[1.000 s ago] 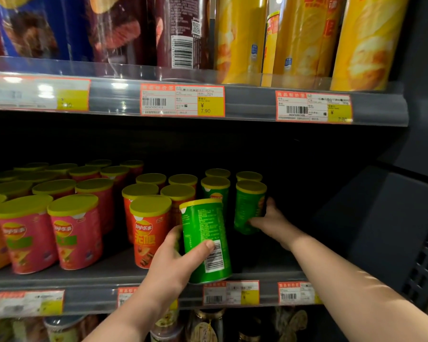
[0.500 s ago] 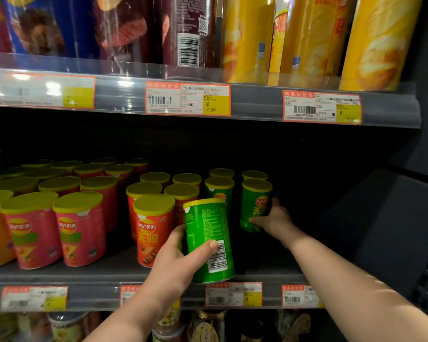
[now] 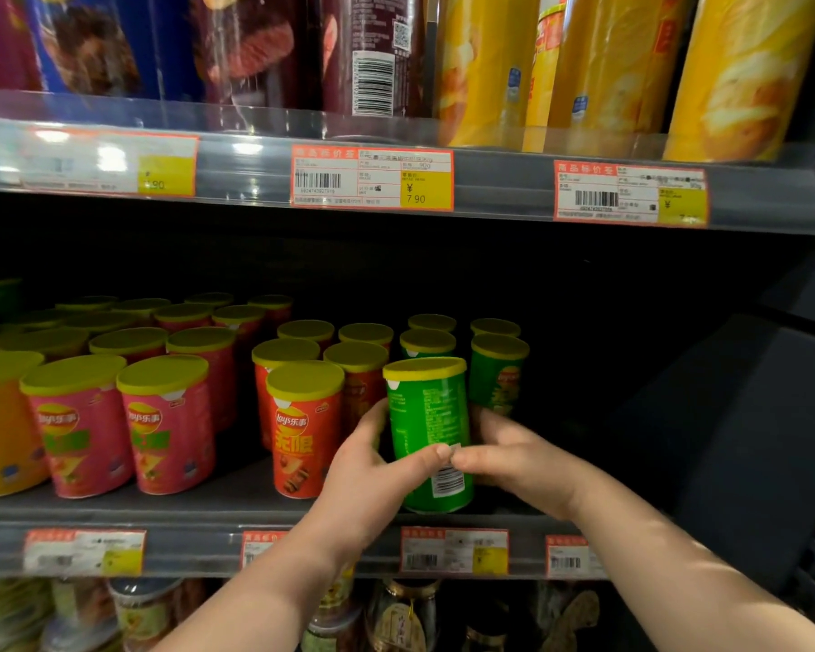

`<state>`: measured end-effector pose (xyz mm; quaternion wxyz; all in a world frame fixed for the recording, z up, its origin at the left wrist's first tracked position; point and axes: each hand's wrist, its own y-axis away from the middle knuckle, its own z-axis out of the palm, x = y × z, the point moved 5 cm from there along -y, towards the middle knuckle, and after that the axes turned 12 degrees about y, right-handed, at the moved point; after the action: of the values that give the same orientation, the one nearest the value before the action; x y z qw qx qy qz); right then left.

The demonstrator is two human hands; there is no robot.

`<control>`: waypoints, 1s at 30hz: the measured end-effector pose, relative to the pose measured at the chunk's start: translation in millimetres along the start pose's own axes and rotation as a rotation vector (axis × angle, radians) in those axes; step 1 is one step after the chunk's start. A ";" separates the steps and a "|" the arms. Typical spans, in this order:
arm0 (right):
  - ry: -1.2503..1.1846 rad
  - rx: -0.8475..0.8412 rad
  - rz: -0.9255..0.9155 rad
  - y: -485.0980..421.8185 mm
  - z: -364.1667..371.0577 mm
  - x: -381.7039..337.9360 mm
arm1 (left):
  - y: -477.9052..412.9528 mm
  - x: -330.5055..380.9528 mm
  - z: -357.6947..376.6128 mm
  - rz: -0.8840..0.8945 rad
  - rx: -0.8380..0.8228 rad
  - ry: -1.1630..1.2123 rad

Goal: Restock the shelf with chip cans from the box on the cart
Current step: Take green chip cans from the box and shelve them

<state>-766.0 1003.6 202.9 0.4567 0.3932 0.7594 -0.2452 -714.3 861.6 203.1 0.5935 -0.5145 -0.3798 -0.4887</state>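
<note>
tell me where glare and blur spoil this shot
Head view: glare washes out the left price tag on the upper rail; head view: blur smears the pink cans at left, the green can looks sharper; head view: shelf back lies in deep shadow.

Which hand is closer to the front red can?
Left. The left hand is just right of the red can; the right hand is farther off, beyond the green can both hold.

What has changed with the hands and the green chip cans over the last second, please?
The right hand left the rear green cylindrical chip can and drew back leftward onto the front green cylindrical chip can, holding it opposite the left hand. The left hand's grip on that front can stayed, as did the red cans beside it.
</note>
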 end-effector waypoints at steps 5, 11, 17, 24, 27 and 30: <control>0.219 0.241 0.108 -5.1 -9.6 7.2 | 6.6 -0.1 -5.7 0.054 0.089 -0.522; 0.427 0.471 0.291 -27.1 -1.1 7.9 | 23.0 -23.3 0.5 0.260 -0.188 -1.330; 0.469 0.350 0.315 -31.4 7.0 12.7 | 24.0 -30.4 -7.8 0.469 -0.168 -1.314; 0.459 0.406 0.307 -32.2 6.4 13.5 | 23.4 -33.8 -7.5 0.476 -0.144 -1.360; 0.497 0.453 0.328 -32.6 3.2 13.7 | 22.2 -35.0 -7.6 0.458 -0.145 -1.370; 0.472 0.453 0.333 -35.6 6.4 14.4 | 22.6 -35.3 -7.2 0.451 -0.155 -1.368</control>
<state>-796.0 983.9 187.6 0.2038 0.6483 0.6961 -0.2317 -701.0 861.1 162.8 0.2712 -0.8114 -0.5153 0.0515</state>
